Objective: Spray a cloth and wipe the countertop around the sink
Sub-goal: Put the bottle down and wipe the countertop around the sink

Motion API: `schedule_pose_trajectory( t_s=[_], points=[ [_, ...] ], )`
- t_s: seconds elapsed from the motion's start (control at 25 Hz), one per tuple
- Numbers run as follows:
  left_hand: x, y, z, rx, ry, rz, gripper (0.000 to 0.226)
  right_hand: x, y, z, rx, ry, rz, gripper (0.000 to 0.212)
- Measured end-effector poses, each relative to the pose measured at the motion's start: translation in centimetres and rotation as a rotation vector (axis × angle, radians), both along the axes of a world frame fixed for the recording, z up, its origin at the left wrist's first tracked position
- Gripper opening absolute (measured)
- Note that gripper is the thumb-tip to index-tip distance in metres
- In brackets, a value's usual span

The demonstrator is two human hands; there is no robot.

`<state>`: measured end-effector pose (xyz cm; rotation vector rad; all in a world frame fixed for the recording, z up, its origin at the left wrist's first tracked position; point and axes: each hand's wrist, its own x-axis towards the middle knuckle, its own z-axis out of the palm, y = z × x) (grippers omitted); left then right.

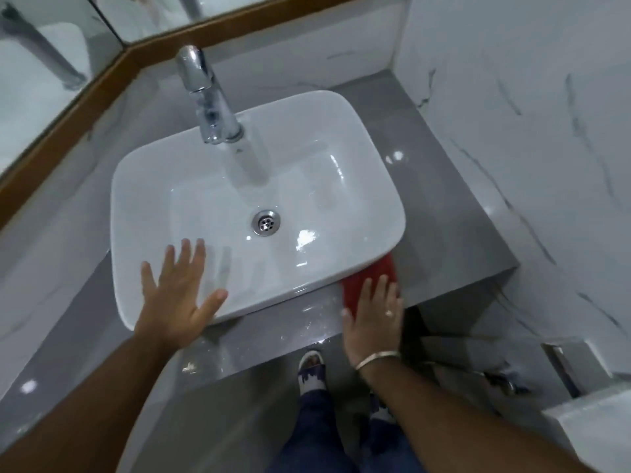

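At the sink's (136, 186) front right corner, the right hand (374, 315) presses a red cloth (370, 278) flat on the grey desk (454, 206), left hand (177, 295) spread open on the rim; wiping seems under way, most of the surround apparently left.

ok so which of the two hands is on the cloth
The right hand, the one with the bracelet, presses flat on the red cloth at the sink's front right corner. The left hand rests bare on the sink's front rim.

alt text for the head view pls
A right hand presses a red cloth flat on the grey countertop at the near right corner of a white sink. The left hand rests open on the sink's front rim.
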<state>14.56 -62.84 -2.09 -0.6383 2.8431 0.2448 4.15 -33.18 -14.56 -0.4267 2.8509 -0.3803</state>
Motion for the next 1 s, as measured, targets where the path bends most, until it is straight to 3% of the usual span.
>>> schedule_pose_trajectory(
  t_s=[0.08, 0.2, 0.28, 0.4, 0.48, 0.56, 0.8, 0.88, 1.0],
  points=[
    [-0.5, -0.4, -0.7, -0.001, 0.014, -0.02, 0.092, 3.5, -2.0, -0.2, -0.017, 0.003, 0.232, 0.088],
    [-0.1, -0.7, -1.6, -0.015, 0.023, 0.023, 0.086, 0.8, 1.6, -0.9, -0.002, 0.034, 0.642, 0.088],
    [0.1, -0.9, -2.0, -0.002, 0.031, 0.017, 0.083, -4.0, 6.2, -1.5, 0.023, 0.131, 0.608, 0.082],
    [-0.1, -2.1, -2.6, 0.067, 0.033, 0.014, 0.082, -10.9, 11.7, -1.7, 0.056, 0.12, 0.231, 0.074],
    [-0.2, -1.7, -2.8, 0.114, 0.021, 0.013, 0.084, -11.2, 11.8, -1.4, 0.067, 0.108, 0.019, 0.07],
    [-0.3, -1.3, -2.7, 0.153, 0.014, 0.016, 0.086, -7.6, 7.6, -1.1, 0.033, 0.133, -0.058, 0.067],
    [-0.5, -1.2, -1.7, 0.24, -0.019, -0.007, 0.096, 11.0, -10.6, -1.0, -0.062, 0.04, 0.462, 0.079],
    [-0.6, -1.0, -1.4, 0.253, -0.028, -0.004, 0.099, 11.5, -11.1, -0.9, -0.045, 0.008, 0.61, 0.085],
    [-0.5, -1.0, -1.2, 0.255, -0.018, 0.01, 0.099, 6.2, -4.7, -1.3, 0.002, 0.058, 0.73, 0.087]
  ],
)
